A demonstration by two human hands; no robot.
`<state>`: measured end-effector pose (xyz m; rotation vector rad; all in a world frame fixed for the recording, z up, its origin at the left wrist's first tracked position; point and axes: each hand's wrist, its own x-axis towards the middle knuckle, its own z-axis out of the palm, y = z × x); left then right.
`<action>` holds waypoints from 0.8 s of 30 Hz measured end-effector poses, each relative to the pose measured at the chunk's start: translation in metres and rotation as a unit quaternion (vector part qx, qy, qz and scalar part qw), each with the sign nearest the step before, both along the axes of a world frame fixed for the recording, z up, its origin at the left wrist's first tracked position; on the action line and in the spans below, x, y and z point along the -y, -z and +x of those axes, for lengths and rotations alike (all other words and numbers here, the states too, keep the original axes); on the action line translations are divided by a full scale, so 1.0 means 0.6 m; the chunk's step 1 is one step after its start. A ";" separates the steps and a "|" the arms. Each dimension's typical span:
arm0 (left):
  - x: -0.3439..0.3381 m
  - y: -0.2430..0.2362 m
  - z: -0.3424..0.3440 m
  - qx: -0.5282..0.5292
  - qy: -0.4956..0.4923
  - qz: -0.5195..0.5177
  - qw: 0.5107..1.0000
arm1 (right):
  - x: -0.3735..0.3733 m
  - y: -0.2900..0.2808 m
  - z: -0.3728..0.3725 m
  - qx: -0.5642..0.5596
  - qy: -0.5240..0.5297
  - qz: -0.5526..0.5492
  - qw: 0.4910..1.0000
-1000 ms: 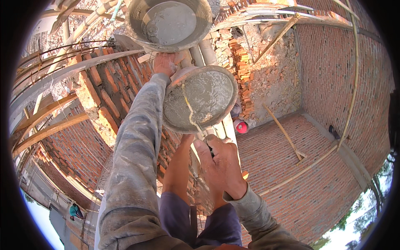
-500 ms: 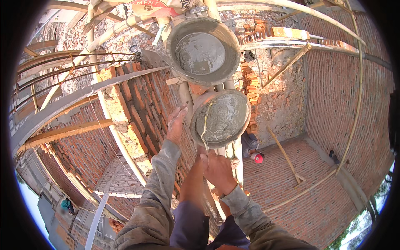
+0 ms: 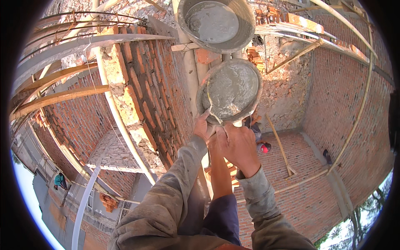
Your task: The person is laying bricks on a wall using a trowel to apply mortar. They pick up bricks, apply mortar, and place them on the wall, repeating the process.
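A round bucket of wet grey mortar (image 3: 235, 88) stands in front of me on the bamboo poles. A thin pale rope handle (image 3: 211, 103) lies over its left side and runs to the near rim. My right hand (image 3: 239, 146) is a closed fist at that near rim, around the rope's end; its fingertips are hidden. My left hand (image 3: 201, 127) is at the rim's near left, fingers curled against the edge beside the rope. Just beyond stands a larger mortar tub (image 3: 214, 23), touched by neither hand.
An unfinished brick wall (image 3: 143, 93) rises close on my left. Bamboo poles (image 3: 191, 79) run under the buckets, with a drop either side. Below right is a person in a red cap (image 3: 264, 147); another person (image 3: 60, 181) is far below left. A wooden prop (image 3: 280, 146) leans at right.
My left hand has moved right and closed at the near bucket's rim. My right hand stays at the rope. The view has shifted, so both mortar vessels appear higher and farther right.
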<state>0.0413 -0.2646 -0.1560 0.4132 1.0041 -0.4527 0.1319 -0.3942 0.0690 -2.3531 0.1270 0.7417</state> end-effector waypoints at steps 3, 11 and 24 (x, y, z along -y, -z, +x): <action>0.046 -0.025 0.001 0.017 -0.063 0.001 0.998 | 0.017 0.003 -0.005 -0.015 -0.003 -0.044 0.999; 0.060 -0.014 -0.013 -0.056 -0.113 -0.093 0.988 | 0.029 0.028 -0.010 0.030 -0.110 -0.050 0.992; 0.045 -0.131 -0.098 -0.202 0.068 0.152 0.965 | 0.048 0.076 -0.129 -0.024 -0.110 0.005 0.994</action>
